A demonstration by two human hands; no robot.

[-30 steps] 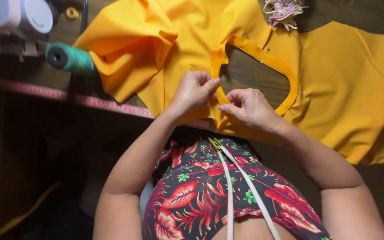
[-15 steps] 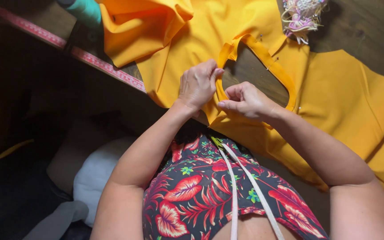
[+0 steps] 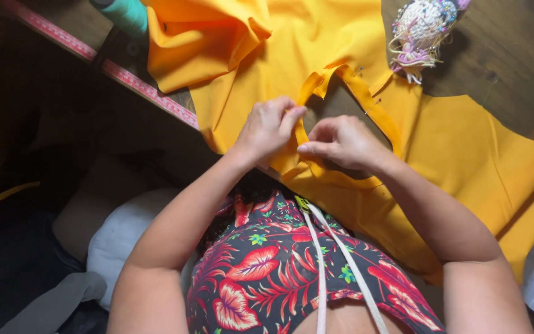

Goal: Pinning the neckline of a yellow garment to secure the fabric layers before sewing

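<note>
Hands shifted right; left hand [image 3: 270,127], right hand [image 3: 340,141] grips clamped on yellow binding strip [image 3: 301,133], near-vertical.

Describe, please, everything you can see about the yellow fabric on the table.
The yellow fabric is a plain woven cloth, matte and bright orange-yellow. It lies spread over the wooden table, with a bunched fold at the upper left and one edge hanging toward the person. A curved opening is cut in it, edged by a narrow folded strip held with pins. The left hand and right hand pinch this strip at the near edge of the opening.
</note>
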